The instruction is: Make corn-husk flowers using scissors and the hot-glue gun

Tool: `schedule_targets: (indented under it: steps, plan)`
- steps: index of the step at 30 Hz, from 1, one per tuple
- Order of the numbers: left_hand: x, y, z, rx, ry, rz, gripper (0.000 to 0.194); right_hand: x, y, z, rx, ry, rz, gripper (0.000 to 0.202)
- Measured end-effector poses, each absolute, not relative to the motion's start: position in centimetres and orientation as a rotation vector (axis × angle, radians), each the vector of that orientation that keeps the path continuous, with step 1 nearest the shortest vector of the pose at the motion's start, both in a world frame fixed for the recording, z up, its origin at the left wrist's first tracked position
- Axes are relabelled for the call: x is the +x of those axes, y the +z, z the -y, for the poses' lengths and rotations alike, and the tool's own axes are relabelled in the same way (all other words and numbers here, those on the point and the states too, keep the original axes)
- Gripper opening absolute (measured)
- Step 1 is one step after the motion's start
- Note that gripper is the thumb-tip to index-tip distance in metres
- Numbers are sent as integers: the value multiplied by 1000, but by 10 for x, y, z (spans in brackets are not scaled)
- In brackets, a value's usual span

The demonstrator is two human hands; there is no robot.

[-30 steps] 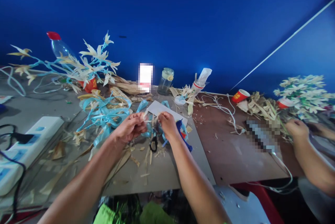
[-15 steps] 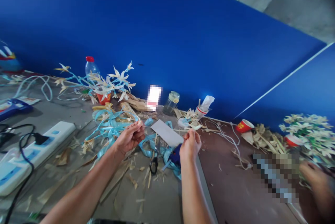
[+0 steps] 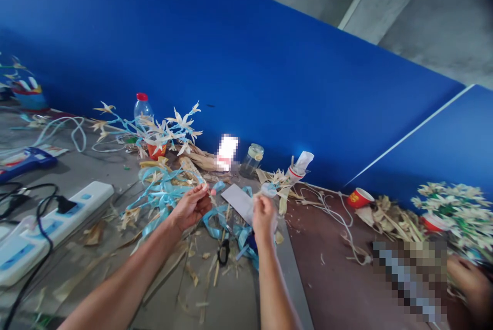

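My left hand (image 3: 193,205) is closed in a pinch above the table, with a small pale tip at its fingers that I cannot make out. My right hand (image 3: 264,217) is also pinched closed, at the near end of a white card (image 3: 238,200); whatever it grips is too small and blurred to name. Between and below the hands lie loops of light-blue ribbon (image 3: 215,222) and scissors with black handles (image 3: 223,252). Left of my left hand is a heap of blue-wrapped stems (image 3: 164,191) with pale husk flowers.
Pale flowers (image 3: 179,124) stand in a red cup near a red-capped bottle (image 3: 142,106). A glass jar (image 3: 252,158) is by the blue wall. A power strip (image 3: 57,230) lies left. Another person's hand (image 3: 468,276) is far right, near white flowers (image 3: 454,204) and a red cup (image 3: 360,197).
My right hand has moved left, closer to my left hand, which has stayed nearly in place. The camera view has shifted slightly.
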State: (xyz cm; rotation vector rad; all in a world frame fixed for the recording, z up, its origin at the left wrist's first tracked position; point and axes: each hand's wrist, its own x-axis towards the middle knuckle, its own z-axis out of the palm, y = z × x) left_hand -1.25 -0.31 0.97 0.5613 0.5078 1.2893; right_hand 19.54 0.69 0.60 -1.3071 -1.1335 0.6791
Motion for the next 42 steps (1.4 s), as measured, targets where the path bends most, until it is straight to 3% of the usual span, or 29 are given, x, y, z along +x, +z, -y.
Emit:
schedule_targets:
  steps: [5, 10, 15, 19, 23, 42]
  plan:
    - [-4, 10, 6, 639, 1238, -584, 27, 167, -1, 1, -1237, 669, 1340, 35]
    - [8, 9, 13, 751, 1109, -639, 25, 163, 5, 9, -1170, 1098, 1267, 38]
    - [17, 7, 18, 800, 997, -659, 27, 160, 10, 12, -1026, 1350, 1245, 31]
    - [17, 7, 18, 777, 978, -634, 27, 163, 12, 11, -1025, 1360, 1122, 22]
    - [14, 7, 17, 745, 982, -625, 26, 166, 19, 12, -935, 1450, 1104, 25]
    - [21, 7, 19, 890, 919, -651, 26, 166, 14, 8, -1183, 1144, 1215, 36]
